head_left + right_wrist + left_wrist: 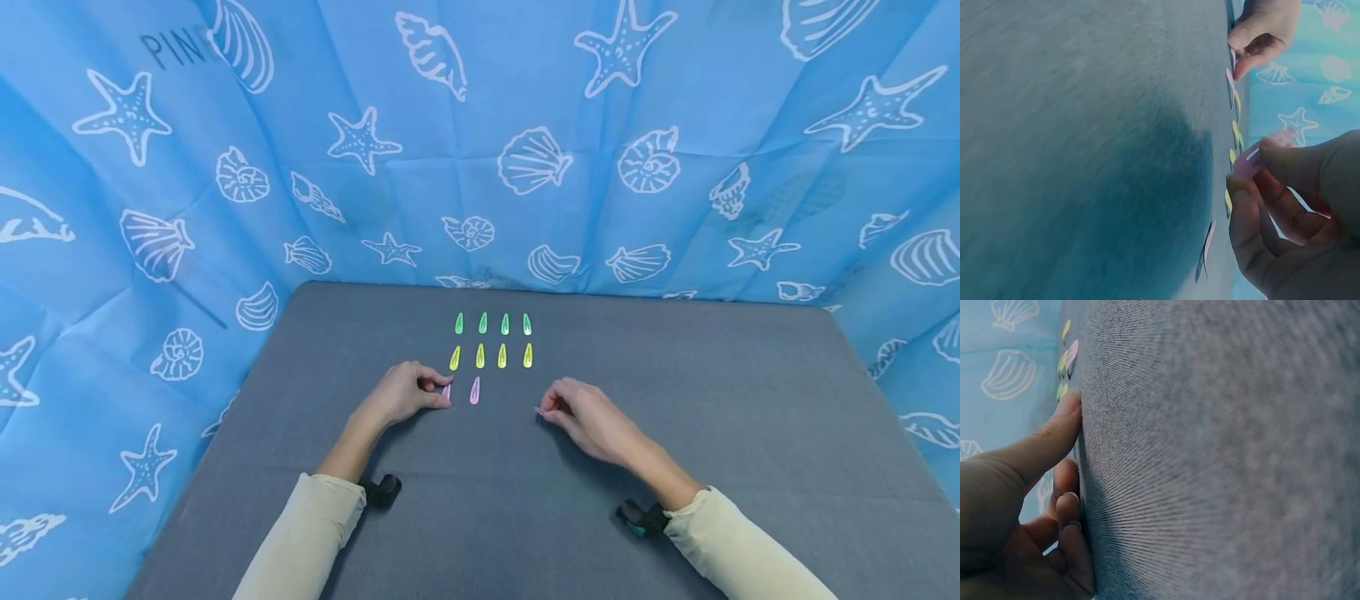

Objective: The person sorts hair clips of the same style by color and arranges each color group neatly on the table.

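Note:
My left hand (401, 392) rests at the table, thumb and forefinger pinching the ends of a pink snap hair clip (447, 391) that lies at the left of the nearest row. Just right of it lies a second pink hair clip (475, 390), untouched. Farther right, my right hand (596, 421) holds another pink hair clip (1249, 164) between thumb and fingertips, lifted off the cloth. One more pink hair clip (1207, 250) lies on the table below that hand in the right wrist view; the hand hides it in the head view.
Beyond the pink clips is a row of several yellow hair clips (480, 356), and behind that a row of several green hair clips (483, 323). Grey cloth covers the table (300, 533). A blue shell-print curtain (450, 150) hangs along its back and sides.

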